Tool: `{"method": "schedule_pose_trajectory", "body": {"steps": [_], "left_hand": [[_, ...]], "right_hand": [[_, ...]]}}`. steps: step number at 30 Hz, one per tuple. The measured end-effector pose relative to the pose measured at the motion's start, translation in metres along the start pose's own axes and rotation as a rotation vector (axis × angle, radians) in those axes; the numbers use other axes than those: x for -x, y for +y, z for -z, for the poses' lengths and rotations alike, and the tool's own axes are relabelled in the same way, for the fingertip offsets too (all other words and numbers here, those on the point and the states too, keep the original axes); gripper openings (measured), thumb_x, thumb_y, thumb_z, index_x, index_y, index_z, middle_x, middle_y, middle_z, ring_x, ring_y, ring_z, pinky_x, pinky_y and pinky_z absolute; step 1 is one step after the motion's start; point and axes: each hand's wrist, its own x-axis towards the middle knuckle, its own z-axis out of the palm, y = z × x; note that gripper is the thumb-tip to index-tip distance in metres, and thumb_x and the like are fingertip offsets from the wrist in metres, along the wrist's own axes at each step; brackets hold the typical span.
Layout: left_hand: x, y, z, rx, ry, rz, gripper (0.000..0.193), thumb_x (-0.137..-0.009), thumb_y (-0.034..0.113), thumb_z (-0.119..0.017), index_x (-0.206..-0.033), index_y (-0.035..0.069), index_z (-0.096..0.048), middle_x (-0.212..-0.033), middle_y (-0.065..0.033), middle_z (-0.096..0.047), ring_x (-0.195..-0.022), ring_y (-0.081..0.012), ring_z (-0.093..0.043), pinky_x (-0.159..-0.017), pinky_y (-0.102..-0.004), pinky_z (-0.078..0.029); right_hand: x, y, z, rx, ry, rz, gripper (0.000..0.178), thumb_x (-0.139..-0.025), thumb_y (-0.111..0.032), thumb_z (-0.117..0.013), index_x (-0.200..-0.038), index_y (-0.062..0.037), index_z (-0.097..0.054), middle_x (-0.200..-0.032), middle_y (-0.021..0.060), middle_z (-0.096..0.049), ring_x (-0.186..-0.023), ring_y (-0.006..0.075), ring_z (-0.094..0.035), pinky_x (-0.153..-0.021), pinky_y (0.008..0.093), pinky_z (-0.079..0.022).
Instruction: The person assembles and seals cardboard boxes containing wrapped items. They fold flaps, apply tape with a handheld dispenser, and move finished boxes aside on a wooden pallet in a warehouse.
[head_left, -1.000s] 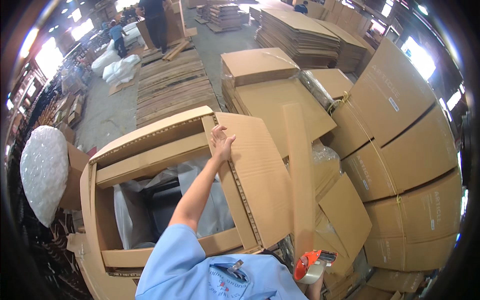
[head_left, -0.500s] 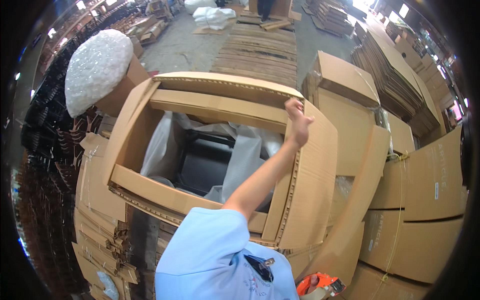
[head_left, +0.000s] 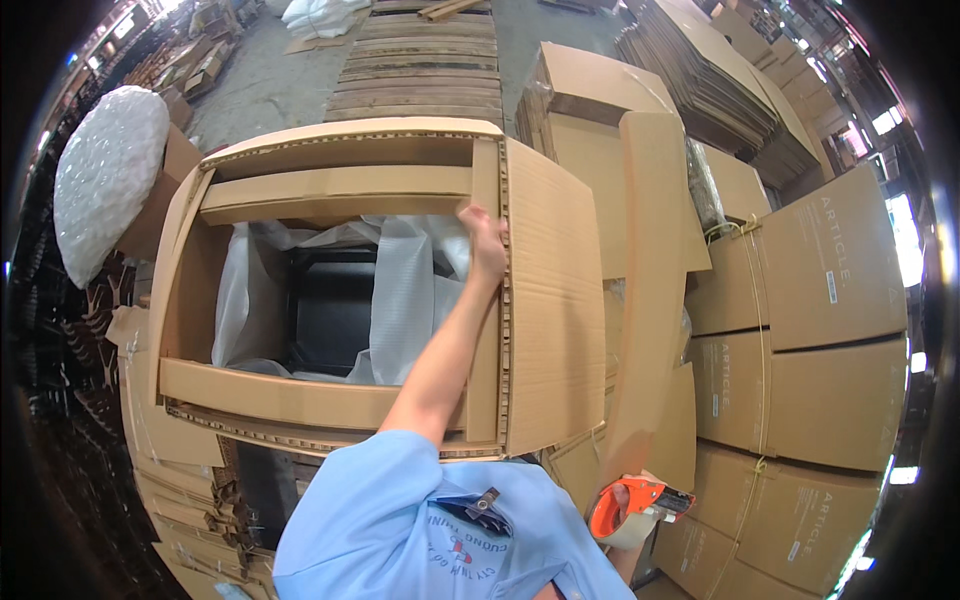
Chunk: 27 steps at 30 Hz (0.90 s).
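An open cardboard box (head_left: 552, 300) stands before me, lined along its inner rim with folded cardboard strips (head_left: 340, 190). Inside it sits a black rectangular frame-like piece (head_left: 335, 310), partly wrapped in white foam sheet (head_left: 402, 300). My left hand (head_left: 487, 243) reaches across the box, its fingers closed over the strip along the right inner edge. At the lower right my right hand (head_left: 622, 496) grips an orange tape dispenser (head_left: 665, 497) with a roll of tape. A long, slightly curved cardboard strip (head_left: 648, 270) rises from beside that hand; whether the hand also holds it is hidden.
Stacked cartons (head_left: 835, 270) tied with yellow cord stand at the right. Flat cardboard piles (head_left: 710, 70) lie behind them. Wrapped in bubble film, a rounded bundle (head_left: 110, 180) is at the left. A wooden slatted platform (head_left: 415, 70) lies beyond the box.
The view has shifted, so the box appears further left and straighter. My left hand stays at its right inner edge, a little nearer. The tape dispenser and right hand have come more into view.
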Motion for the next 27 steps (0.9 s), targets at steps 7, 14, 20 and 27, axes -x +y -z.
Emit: {"method": "schedule_pose_trajectory", "body": {"steps": [7,14,20,27], "left_hand": [[0.004,0.038,0.003,0.054,0.053,-0.249,0.051,-0.079,-0.006,-0.054,-0.122,0.013,-0.035,-0.117,-0.0041,-0.037,-0.106,-0.0147,-0.039,-0.1,-0.0309,-0.039],[0.177,0.222,0.07,-0.924,-0.134,-0.348,0.012,-0.086,0.002,-0.07,-0.096,0.007,-0.071,-0.092,-0.0076,-0.073,-0.087,-0.0221,-0.07,-0.081,-0.0355,-0.054],[0.202,0.399,0.213,-1.783,0.005,-0.485,0.032,-0.077,0.01,-0.074,-0.109,0.011,-0.075,-0.109,-0.0104,-0.075,-0.109,-0.0329,-0.069,-0.096,-0.0477,-0.053],[0.169,0.61,0.425,-2.314,0.299,0.221,0.066,-0.093,0.045,-0.068,-0.145,0.006,-0.054,-0.14,-0.0214,-0.062,-0.128,-0.0418,-0.06,-0.109,-0.0511,-0.048]], "right_hand": [[-0.015,0.004,0.001,0.219,-0.065,0.076,0.025,-0.095,-0.018,-0.072,-0.113,-0.0062,-0.061,-0.101,0.0077,-0.063,-0.076,0.0187,-0.06,-0.068,0.0379,-0.055],[-0.04,0.01,-0.033,0.541,-0.238,0.156,0.026,-0.093,-0.008,-0.078,-0.111,-0.006,-0.06,-0.096,0.0043,-0.063,-0.072,0.015,-0.059,-0.064,0.0326,-0.052],[-0.077,0.028,-0.088,0.574,-0.524,0.167,0.024,-0.093,-0.009,-0.078,-0.109,-0.005,-0.06,-0.087,0.002,-0.064,-0.069,0.0135,-0.06,-0.061,0.0302,-0.05],[-0.072,0.088,-0.117,0.574,-0.613,0.199,0.022,-0.093,-0.011,-0.079,-0.103,-0.0043,-0.061,-0.081,0.0024,-0.064,-0.067,0.0142,-0.062,-0.055,0.0289,-0.049]]}}
